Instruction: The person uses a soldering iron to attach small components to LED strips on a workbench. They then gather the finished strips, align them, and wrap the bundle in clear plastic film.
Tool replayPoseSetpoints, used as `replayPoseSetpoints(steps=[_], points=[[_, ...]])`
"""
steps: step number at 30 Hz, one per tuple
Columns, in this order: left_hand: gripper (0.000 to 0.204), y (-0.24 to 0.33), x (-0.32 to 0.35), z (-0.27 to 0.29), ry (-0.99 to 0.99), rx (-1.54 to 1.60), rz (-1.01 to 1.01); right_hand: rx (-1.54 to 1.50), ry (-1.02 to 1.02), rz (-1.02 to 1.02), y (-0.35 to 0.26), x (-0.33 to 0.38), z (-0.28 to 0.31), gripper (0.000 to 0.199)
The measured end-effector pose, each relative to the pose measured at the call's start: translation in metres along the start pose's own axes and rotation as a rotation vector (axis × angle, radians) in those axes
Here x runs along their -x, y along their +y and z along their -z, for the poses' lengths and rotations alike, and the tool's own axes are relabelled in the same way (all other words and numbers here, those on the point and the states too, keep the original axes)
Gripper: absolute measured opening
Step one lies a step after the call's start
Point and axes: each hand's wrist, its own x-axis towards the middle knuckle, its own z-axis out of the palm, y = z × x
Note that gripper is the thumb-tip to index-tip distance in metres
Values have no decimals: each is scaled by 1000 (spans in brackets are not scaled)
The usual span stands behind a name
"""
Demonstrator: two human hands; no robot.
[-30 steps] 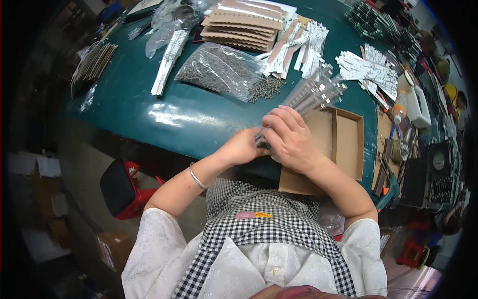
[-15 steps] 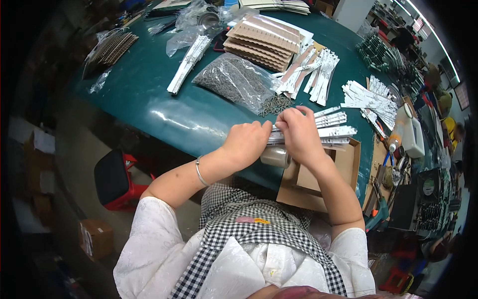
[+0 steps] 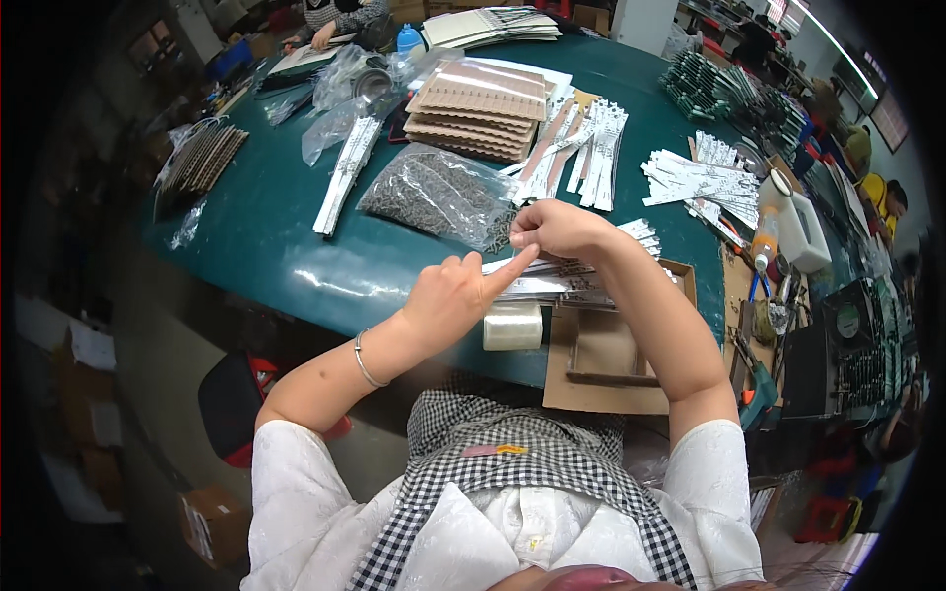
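My left hand (image 3: 440,303) reaches in from the lower left, its index finger stretched out toward my right fingertips and the other fingers curled; its thumb is hidden. My right hand (image 3: 560,229) is pinched together beside that fingertip, and whatever it may hold is too small to make out. Beneath both hands lie white printed strips (image 3: 552,286) in a bundle. A small heap of screws (image 3: 500,232) sits just beyond my right fingertips, by a clear bag of screws (image 3: 434,189). A roll of clear tape (image 3: 512,327) stands below the strips at the table edge.
An open cardboard box (image 3: 611,347) sits at the near edge, under my right forearm. Stacked brown ridged sheets (image 3: 483,98) and more strip bundles (image 3: 345,177) lie farther back. Jugs (image 3: 796,231), bottles and tools crowd the right. A person (image 3: 340,22) works across the table.
My right hand has moved left and away toward the screws. My left hand has shifted left and its index finger now points out. The view has also moved, showing a person across the table.
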Motion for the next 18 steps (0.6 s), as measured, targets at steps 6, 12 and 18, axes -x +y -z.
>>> replayPoseSetpoints(steps=[6,12,18], points=[[59,0,4,-5,13,74,2,112,17,7,9,0,-11,21],[54,-7,26,-10,42,317,240,179,938,533,-16,100,-87,22],[53,4,19,-25,144,554,436,-431,751,319,8,78,-141,52]])
